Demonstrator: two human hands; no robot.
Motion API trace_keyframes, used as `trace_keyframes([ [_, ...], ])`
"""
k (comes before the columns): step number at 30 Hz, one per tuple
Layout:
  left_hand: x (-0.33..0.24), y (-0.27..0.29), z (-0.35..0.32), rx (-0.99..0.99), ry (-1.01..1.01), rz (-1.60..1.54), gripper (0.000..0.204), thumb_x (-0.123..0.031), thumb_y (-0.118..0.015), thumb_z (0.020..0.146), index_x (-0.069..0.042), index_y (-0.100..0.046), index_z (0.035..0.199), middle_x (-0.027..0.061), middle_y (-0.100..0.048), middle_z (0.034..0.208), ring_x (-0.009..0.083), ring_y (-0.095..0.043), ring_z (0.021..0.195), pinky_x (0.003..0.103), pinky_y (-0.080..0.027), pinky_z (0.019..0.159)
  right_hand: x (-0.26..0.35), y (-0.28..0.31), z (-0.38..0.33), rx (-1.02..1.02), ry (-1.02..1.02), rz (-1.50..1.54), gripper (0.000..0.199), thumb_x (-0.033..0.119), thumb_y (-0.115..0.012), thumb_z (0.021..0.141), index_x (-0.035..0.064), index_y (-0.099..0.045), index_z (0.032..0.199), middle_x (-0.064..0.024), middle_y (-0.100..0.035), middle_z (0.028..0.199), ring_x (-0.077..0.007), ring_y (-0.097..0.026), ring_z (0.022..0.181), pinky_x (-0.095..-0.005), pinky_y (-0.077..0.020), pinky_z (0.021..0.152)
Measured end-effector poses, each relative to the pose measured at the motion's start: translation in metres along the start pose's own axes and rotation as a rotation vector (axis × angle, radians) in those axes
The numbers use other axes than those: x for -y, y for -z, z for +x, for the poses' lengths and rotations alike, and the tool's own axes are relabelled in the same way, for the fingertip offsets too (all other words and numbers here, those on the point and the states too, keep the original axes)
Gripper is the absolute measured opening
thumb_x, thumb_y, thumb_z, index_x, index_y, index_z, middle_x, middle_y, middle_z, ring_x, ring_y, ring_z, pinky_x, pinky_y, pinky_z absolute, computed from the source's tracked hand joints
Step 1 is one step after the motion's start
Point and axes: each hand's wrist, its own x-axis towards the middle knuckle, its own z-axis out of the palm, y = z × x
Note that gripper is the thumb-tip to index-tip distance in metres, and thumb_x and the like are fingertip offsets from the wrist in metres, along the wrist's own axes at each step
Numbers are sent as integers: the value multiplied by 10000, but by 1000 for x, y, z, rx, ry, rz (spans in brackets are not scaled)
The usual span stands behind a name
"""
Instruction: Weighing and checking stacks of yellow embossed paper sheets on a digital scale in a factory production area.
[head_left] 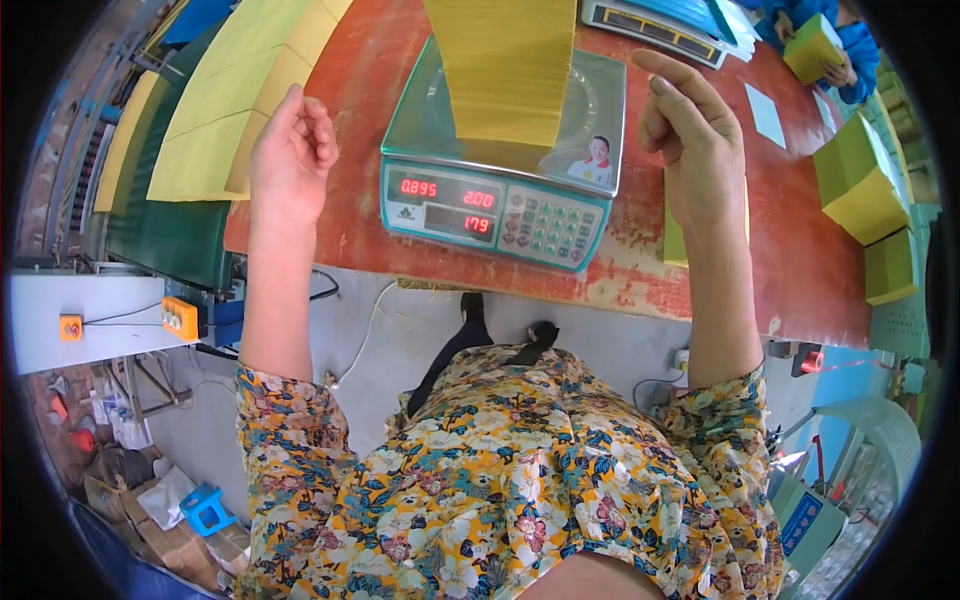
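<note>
A teal digital scale (555, 228) with a lit red display stands on the worn red table in front of me. On its pan rests a tall yellow block (512, 75), seemingly stacked paper; its top runs out of view. My left hand (292, 150) is raised left of the scale, fingers loosely curled and apart, holding nothing. To the right of the pan, my right hand (697, 145) hovers with its index finger stretched out and the others bent, also without anything in it. Neither hand touches the block. Partly hidden behind my right wrist is another yellow piece (676, 228).
Long yellow stacks (245, 95) lie on a green surface (160, 240) at left. A second scale (655, 35) stands at the back. At far right, a co-worker's hands hold a yellow block (812, 50), above more yellow blocks (860, 180). An orange button box (180, 318) sits lower left.
</note>
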Motion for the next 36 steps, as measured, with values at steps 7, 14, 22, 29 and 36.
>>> trace_keyframes([
  [7,21,-11,2,-4,24,8,280,-297,-561,983,-82,-562,804,11,-502,626,104,-442,547,242,-321,493,-12,11,-5,14,-86,-40,253,106,-564,957,-21,-664,1151,11,-528,670,-68,-477,611,-230,-405,580],
  [14,11,-30,34,96,43,39,280,-290,-556,984,-72,-567,809,13,-510,635,107,-446,556,242,-328,504,-16,18,-2,-44,-95,-38,257,102,-560,953,-27,-659,1151,9,-519,663,-75,-469,605,-236,-402,578],
  [22,-18,-53,61,195,-80,144,300,-331,-560,980,-44,-586,900,50,-595,758,140,-538,679,264,-411,615,-4,26,-13,-147,1,-47,264,94,-556,948,-41,-649,1155,1,-535,696,-82,-481,617,-242,-419,588],
  [29,-53,-138,81,317,-191,48,785,-556,-605,901,21,-389,1387,206,-497,1334,249,-543,1143,395,-450,935,-36,47,29,-245,33,-19,304,171,-565,971,-17,-629,1202,-76,-681,986,-134,-638,899,-278,-499,780],
  [36,-67,-203,91,618,68,368,753,-485,-632,911,34,-399,1404,169,-489,1382,247,-500,1241,358,-382,1040,-99,12,108,-189,-44,162,471,382,-505,1006,-20,-630,1217,-91,-677,1123,-137,-599,1023,-282,-459,890],
])
